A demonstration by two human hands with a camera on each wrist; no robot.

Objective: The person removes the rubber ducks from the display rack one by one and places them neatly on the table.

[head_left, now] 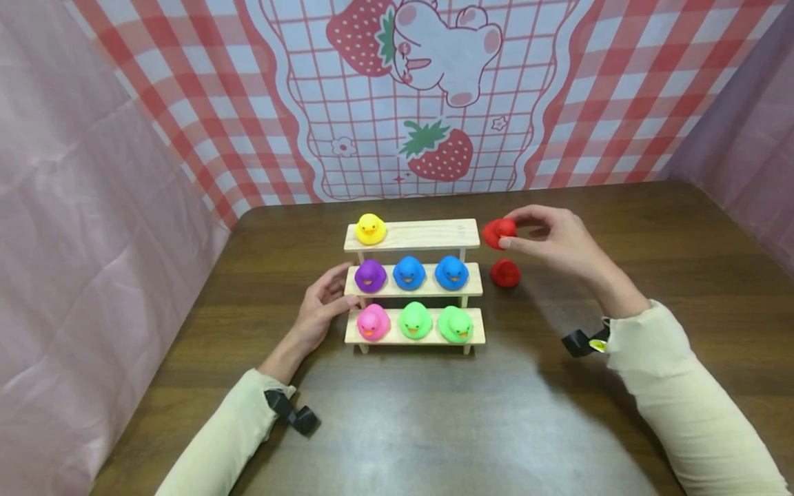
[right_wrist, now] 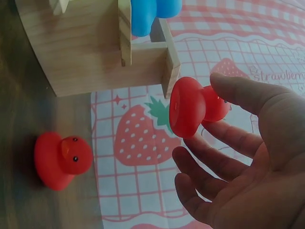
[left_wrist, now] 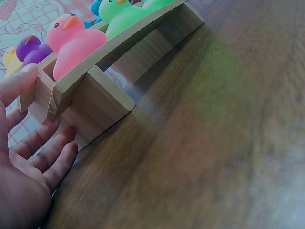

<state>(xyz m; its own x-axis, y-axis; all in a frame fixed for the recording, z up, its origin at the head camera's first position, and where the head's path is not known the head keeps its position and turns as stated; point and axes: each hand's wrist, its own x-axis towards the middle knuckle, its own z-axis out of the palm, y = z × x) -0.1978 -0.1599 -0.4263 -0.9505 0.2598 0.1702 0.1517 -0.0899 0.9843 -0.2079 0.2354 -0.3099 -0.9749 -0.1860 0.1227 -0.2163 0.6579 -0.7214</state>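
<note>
A red rubber duck (head_left: 496, 234) is pinched by its head between the thumb and fingertips of my right hand (head_left: 561, 241). It is just off the right end of the top step of a three-step wooden stand (head_left: 428, 235), its flat base turned sideways in the right wrist view. My left hand (head_left: 319, 310) holds the stand's left end at the middle step, thumb in front and fingers along the side. A yellow duck (head_left: 370, 230) sits at the left of the top step. A second red duck (right_wrist: 62, 160) stands on the table beside the stand.
On the middle step are a purple duck (head_left: 370, 276) and two blue ducks (head_left: 409, 274). The bottom step bears a pink duck (head_left: 373, 322) and two green ducks (head_left: 415, 321). Behind the brown table (head_left: 422, 427) hangs a strawberry-print cloth (head_left: 298, 76); a pink curtain (head_left: 80, 227) borders the left.
</note>
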